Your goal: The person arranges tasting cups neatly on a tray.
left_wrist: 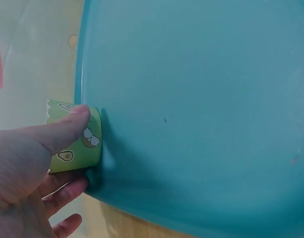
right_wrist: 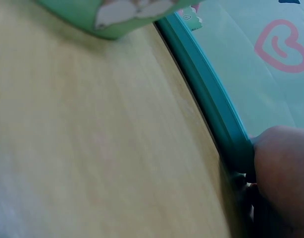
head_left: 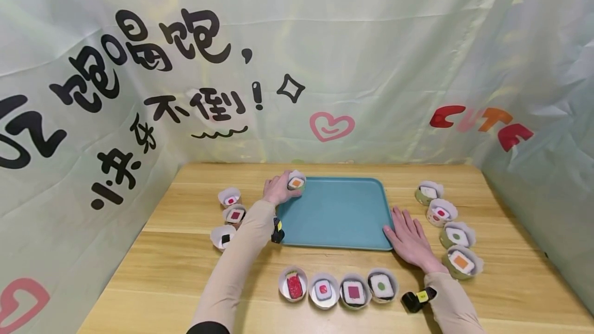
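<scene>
My left hand (head_left: 277, 189) grips a green paper cup (head_left: 298, 187) at the back left corner of the blue tray (head_left: 339, 213). Inside that cup sits a white sushi piece with an orange centre (head_left: 295, 183). The left wrist view shows the thumb across the avocado-printed side of the cup (left_wrist: 78, 151), whose base is against the tray surface (left_wrist: 191, 119). Fingers stretched out, my right hand (head_left: 409, 236) lies by the tray's front right corner, its thumb at the rim. In the right wrist view, part of that hand (right_wrist: 285, 173) meets the tray rim (right_wrist: 206, 89).
Several cups with sushi pieces stand in a column on the right (head_left: 459, 262). Three more cups (head_left: 234, 214) are at the left, beside my left forearm. A row of several cups (head_left: 324, 291) lies before the tray. A printed curtain (head_left: 390, 66) borders the wooden table.
</scene>
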`<state>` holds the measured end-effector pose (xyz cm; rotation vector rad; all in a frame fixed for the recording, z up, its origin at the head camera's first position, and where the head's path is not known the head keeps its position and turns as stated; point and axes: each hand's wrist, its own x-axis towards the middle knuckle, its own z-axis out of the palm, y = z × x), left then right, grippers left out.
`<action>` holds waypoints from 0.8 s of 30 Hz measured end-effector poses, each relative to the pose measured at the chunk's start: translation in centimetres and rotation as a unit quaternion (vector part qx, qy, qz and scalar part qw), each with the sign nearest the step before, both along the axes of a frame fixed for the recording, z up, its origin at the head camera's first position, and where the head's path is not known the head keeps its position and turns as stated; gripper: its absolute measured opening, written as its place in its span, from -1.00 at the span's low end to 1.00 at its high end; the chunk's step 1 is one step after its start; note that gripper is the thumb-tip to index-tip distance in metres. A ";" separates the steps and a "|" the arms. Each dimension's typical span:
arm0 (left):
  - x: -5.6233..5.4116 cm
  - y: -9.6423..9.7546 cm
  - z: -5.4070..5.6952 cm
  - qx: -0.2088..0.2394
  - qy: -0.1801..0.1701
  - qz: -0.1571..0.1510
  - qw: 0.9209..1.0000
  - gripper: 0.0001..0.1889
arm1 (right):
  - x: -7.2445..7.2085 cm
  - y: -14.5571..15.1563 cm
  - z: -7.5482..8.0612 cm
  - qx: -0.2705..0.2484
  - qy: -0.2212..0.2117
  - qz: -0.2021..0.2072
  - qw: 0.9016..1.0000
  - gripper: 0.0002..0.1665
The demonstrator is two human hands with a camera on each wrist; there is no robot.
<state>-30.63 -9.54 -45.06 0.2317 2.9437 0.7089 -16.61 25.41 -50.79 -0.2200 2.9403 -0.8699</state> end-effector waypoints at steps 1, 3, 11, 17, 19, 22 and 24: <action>0.0 0.0 0.0 0.000 0.001 -0.001 1.000 -0.27 | 0.0 0.0 0.0 0.000 -0.001 0.000 1.000 -0.16; 0.0 0.0 -0.1 0.004 0.005 -0.004 1.000 -0.26 | 0.0 0.0 0.0 -0.002 -0.002 -0.001 1.000 -0.15; 0.1 -0.6 0.6 0.064 0.011 -0.016 0.998 -0.10 | 0.0 0.1 -0.1 -0.003 -0.001 -0.001 1.000 -0.15; 0.8 -2.0 2.2 0.116 -0.015 -0.003 0.993 -0.11 | 0.0 0.1 0.0 -0.006 0.004 0.001 1.000 -0.16; 1.3 -2.8 2.7 0.120 -0.027 -0.007 0.992 -0.15 | 0.0 0.0 0.0 -0.007 0.006 0.001 1.000 -0.15; 2.1 -4.1 3.3 0.115 -0.041 -0.013 0.992 -0.18 | 0.1 0.0 0.0 -0.010 0.010 0.001 1.000 -0.16; 2.6 -5.1 3.7 0.104 -0.042 -0.012 0.994 -0.20 | 0.1 0.0 0.0 -0.007 0.008 0.000 1.000 -0.16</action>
